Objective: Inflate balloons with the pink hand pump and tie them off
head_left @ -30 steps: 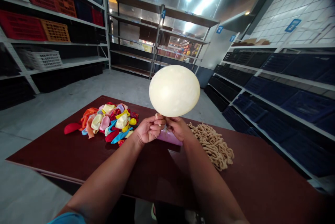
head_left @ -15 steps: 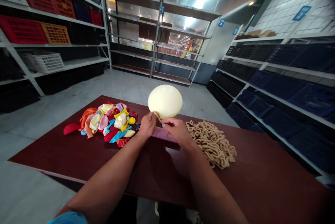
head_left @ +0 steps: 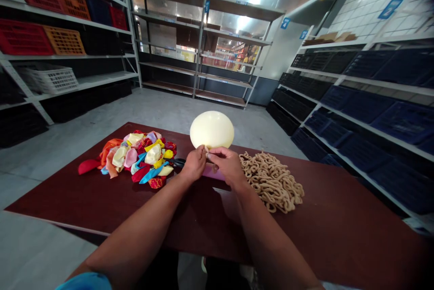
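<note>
A pale yellow inflated balloon (head_left: 212, 129) sits just above my two hands at the far middle of the dark red table (head_left: 101, 204). My left hand (head_left: 195, 164) and my right hand (head_left: 225, 164) meet at the balloon's neck, with the fingers of both pinched closed on it. A pink object (head_left: 212, 172) lies on the table under my hands, mostly hidden. To the left of my left hand lies a pile of several flat balloons (head_left: 135, 161) in many colours. A heap of tan string pieces (head_left: 271, 181) lies to the right of my right hand.
Metal shelves with red, orange and white crates (head_left: 44, 41) line the left wall. Shelves with dark blue bins (head_left: 366, 113) run along the right. More racks (head_left: 203, 54) stand at the back across a grey floor.
The balloon has come down from in front of my face to just above the table. My hands have lowered with it and closed together again at its neck.
</note>
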Available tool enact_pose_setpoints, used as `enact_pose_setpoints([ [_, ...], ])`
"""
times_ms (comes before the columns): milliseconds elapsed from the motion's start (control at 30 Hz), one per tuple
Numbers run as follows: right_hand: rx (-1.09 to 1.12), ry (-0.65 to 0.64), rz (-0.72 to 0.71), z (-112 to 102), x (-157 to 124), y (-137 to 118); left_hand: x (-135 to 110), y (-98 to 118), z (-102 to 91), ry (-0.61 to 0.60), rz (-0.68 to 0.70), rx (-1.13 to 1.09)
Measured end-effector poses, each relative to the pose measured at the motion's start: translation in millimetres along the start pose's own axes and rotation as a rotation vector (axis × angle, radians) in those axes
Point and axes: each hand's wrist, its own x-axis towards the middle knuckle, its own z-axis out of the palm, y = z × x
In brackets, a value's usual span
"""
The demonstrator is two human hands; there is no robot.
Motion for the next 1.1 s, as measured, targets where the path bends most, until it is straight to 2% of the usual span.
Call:
enact_pose_setpoints([
  [133, 0.118, -0.067, 0.136, -1.1, 0.7, -1.4, -3.6, 2.2, -1.6, -0.030, 0.045, 0.032],
  [267, 0.062, -0.090, 0.158, -1.3, 2.3, 2.0, -4.9, 4.9, -1.5, -0.053, 0.073, 0.058],
  [333, -0.072, 0.000, 0.067, 1.0, 2.4, 4.8, -4.5, 5.7, 0.7, -0.044, 0.058, 0.080],
  [467, -0.509, 0.322, -0.273, 8.4, 1.3, 8.9, -3.4, 6.3, 7.6, 0.025, 0.007, 0.097],
  [567, -0.634, 0.418, -0.385, 11.2, 0.9, 9.6, -4.2, 7.1, 9.5, 0.027, -0.002, 0.066],
  [667, -0.593, 0.377, -0.447, 8.7, -0.1, 8.1, -5.0, 8.1, 7.1, 0.022, -0.001, 0.032],
  [800, -0.492, 0.223, -0.515, 3.9, -4.1, 4.2, -2.9, 7.0, 2.0, 0.075, -0.040, 0.022],
  [867, -0.400, 0.179, -0.461, 3.6, -4.8, 4.1, -1.3, 5.6, 0.7, 0.077, -0.075, 0.006],
  [1000, -0.133, 0.166, -0.259, 4.7, -0.1, 10.6, -0.3, 2.9, 2.8, 0.096, -0.096, -0.024],
  [1100, -0.079, 0.165, -0.222, 3.3, 4.6, 16.4, -1.5, 1.1, 6.1, 0.080, -0.060, -0.103],
])
